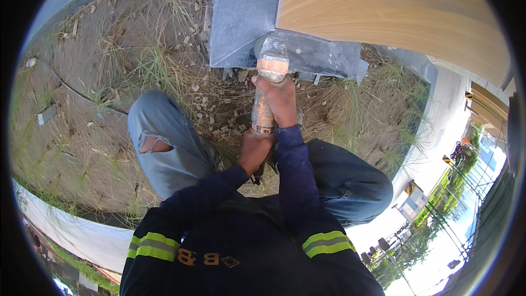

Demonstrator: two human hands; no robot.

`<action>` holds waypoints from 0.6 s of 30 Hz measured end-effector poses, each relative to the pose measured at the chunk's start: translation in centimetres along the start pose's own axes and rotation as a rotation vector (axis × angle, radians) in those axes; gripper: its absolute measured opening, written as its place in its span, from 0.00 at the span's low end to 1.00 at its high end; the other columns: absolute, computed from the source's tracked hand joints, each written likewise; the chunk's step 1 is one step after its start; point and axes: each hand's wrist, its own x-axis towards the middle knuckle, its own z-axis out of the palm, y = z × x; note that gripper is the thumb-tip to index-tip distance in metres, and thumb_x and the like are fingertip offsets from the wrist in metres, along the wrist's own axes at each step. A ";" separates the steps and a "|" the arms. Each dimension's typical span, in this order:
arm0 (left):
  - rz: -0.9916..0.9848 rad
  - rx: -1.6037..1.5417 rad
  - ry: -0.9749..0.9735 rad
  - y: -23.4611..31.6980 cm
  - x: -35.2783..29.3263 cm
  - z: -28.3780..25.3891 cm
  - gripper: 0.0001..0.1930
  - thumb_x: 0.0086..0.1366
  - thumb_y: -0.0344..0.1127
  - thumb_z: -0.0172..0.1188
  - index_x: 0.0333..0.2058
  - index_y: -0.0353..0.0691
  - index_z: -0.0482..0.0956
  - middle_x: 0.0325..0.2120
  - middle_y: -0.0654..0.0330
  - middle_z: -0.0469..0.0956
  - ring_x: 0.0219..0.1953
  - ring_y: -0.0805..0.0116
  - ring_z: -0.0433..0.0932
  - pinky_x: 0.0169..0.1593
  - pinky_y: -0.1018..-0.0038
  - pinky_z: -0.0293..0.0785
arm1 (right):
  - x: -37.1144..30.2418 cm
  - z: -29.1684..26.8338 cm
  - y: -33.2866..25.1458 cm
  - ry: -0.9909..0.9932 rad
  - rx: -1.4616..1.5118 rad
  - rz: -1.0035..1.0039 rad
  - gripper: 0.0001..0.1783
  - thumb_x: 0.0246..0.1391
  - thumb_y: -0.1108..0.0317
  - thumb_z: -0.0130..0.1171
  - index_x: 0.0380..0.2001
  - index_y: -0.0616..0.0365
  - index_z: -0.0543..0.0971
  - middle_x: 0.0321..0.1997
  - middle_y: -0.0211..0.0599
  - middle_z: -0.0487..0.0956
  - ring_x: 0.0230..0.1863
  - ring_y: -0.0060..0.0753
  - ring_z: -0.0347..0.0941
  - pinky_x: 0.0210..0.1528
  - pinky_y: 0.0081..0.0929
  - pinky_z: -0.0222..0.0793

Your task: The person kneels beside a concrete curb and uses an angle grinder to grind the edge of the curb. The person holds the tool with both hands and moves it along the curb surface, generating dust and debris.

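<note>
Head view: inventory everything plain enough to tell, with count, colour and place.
Power tool: one, orange and grey, upper centre, in both hands
Ledge: one, grey, top centre
Panel: one, tan, top right
Soil: one bed, brown, mid-picture
Grass: many tufts, green, on the soil
Rubble: many bits, pale, below the ledge
Block: one, grey, far left
Left hand: one, bare, around the tool's rear
Right hand: one, bare, around its front
Work top: one, dark, yellow-green sleeve bands, bottom
Jeans: one pair, blue, flanking the hands

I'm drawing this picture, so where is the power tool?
The power tool is just above the middle of the head view, held by the left hand and, higher up, the right hand, its top end by the gray slab.
</note>
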 end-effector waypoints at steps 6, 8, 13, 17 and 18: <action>-0.011 -0.006 0.023 -0.8 -0.1 -0.3 0.06 0.57 0.28 0.65 0.32 0.33 0.79 0.21 0.63 0.78 0.18 0.75 0.73 0.23 0.71 0.66 | -0.1 0.5 1.0 0.000 -0.024 0.000 0.18 0.51 0.66 0.73 0.44 0.64 0.84 0.37 0.32 0.84 0.35 0.22 0.78 0.39 0.26 0.74; -0.002 -0.012 0.036 -0.6 -0.1 -0.3 0.06 0.57 0.28 0.65 0.32 0.32 0.80 0.22 0.63 0.79 0.19 0.75 0.73 0.23 0.71 0.66 | -0.2 0.8 0.5 -0.004 -0.022 -0.017 0.18 0.51 0.66 0.73 0.43 0.64 0.84 0.37 0.32 0.84 0.36 0.22 0.78 0.39 0.26 0.74; 0.009 0.021 0.011 0.4 -0.1 0.5 0.08 0.57 0.28 0.66 0.34 0.32 0.81 0.24 0.62 0.80 0.21 0.77 0.74 0.24 0.72 0.68 | -0.1 -0.1 0.0 0.022 0.073 0.005 0.17 0.51 0.66 0.73 0.43 0.63 0.84 0.37 0.32 0.85 0.36 0.22 0.78 0.40 0.27 0.74; 0.004 0.024 0.000 -0.8 0.0 -0.1 0.08 0.57 0.28 0.67 0.35 0.32 0.82 0.24 0.63 0.80 0.22 0.77 0.75 0.26 0.72 0.69 | -0.5 0.1 0.7 0.003 -0.026 0.019 0.18 0.52 0.66 0.73 0.43 0.63 0.84 0.37 0.32 0.84 0.34 0.23 0.78 0.39 0.27 0.74; 0.031 0.004 0.006 -0.9 0.2 -0.1 0.08 0.57 0.28 0.67 0.35 0.32 0.82 0.24 0.63 0.80 0.22 0.77 0.75 0.26 0.72 0.69 | -0.2 0.2 0.6 -0.004 -0.021 0.005 0.18 0.52 0.66 0.73 0.43 0.63 0.84 0.37 0.32 0.84 0.34 0.23 0.78 0.39 0.27 0.74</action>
